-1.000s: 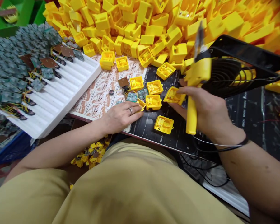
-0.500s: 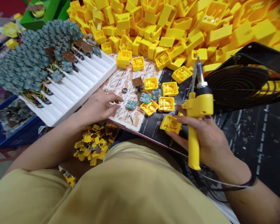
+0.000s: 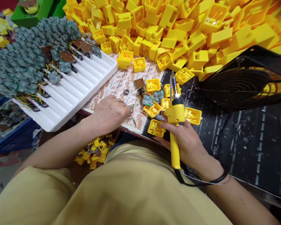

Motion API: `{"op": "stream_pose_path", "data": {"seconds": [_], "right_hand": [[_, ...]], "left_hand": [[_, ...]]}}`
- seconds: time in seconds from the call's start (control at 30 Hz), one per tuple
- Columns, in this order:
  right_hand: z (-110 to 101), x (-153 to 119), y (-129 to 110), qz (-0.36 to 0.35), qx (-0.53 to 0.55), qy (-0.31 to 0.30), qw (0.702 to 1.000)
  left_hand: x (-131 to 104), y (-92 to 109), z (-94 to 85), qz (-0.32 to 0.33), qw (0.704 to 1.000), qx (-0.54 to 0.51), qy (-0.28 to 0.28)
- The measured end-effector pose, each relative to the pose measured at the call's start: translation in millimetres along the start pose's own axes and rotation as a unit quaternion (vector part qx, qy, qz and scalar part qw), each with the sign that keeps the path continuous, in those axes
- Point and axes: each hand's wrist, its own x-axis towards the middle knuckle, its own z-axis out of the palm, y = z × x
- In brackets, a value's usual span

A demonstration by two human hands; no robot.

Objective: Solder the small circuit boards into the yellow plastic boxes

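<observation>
My right hand point(image 3: 188, 140) is wrapped round a yellow soldering gun point(image 3: 175, 147), its metal tip pointing up and away from me. The fingertips of that hand also reach a yellow plastic housing point(image 3: 155, 127) near the table's front edge. My left hand point(image 3: 112, 114) has its fingers closed down on a small green circuit board point(image 3: 131, 108), mostly hidden under them. Just beyond lie another circuit board point(image 3: 148, 100), a brown board point(image 3: 139, 82), a small round black part point(image 3: 126, 92) and several open yellow housings point(image 3: 153, 85). One more housing point(image 3: 193, 115) sits right of the gun.
A white foam tray point(image 3: 84, 90) stands at left, heaped with wired circuit boards point(image 3: 25, 59). Yellow housings point(image 3: 150, 31) are piled along the back. A black fan point(image 3: 236, 84) is at right. Below the table edge are more yellow parts point(image 3: 96, 151) and a blue crate point(image 3: 16, 134).
My left hand has moved right and closed over the small circuit board. My right hand has moved left with the soldering gun, and the housing at its fingertips has shifted left too.
</observation>
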Motion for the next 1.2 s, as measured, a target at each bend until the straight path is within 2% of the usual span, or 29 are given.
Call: {"op": "stream_pose_path", "data": {"seconds": [0.07, 0.13, 0.27, 0.4, 0.53, 0.67, 0.8, 0.93, 1.03, 1.2], "right_hand": [[-1, -2, 1, 0.004, -0.001, 0.000, 1.000], [-2, -3, 2, 0.010, -0.001, -0.003, 1.000], [-2, -5, 1, 0.029, 0.006, -0.003, 1.000], [-2, -7, -3, 0.039, -0.001, 0.016, 0.999], [0, -7, -3, 0.041, -0.003, 0.022, 0.999], [4, -7, -2, 0.042, -0.002, 0.022, 0.999], [4, -7, -1, 0.045, 0.000, 0.024, 0.999], [1, -8, -1, 0.041, 0.001, 0.027, 0.999], [0, -8, 0, 0.041, 0.000, 0.030, 0.999], [0, -6, 1, 0.036, 0.006, 0.035, 0.999]], "left_hand": [[6, 0, -10.8, 0.026, 0.999, 0.000, -0.024], [17, 2, -12.9, 0.044, 0.999, -0.004, -0.012], [42, 3, 7.8, 0.070, 0.990, -0.111, 0.054], [52, 5, 28.5, 0.076, 0.968, -0.221, 0.091], [53, 7, 27.2, 0.104, 0.961, -0.247, 0.066], [62, 8, 17.4, 0.069, 0.962, -0.263, 0.020], [75, 8, 10.1, 0.025, 0.968, -0.250, -0.021], [77, 9, 6.3, 0.037, 0.971, -0.232, -0.049], [72, 11, 4.4, 0.034, 0.982, -0.173, -0.060], [71, 20, -0.9, -0.007, 0.995, -0.079, -0.060]]}}
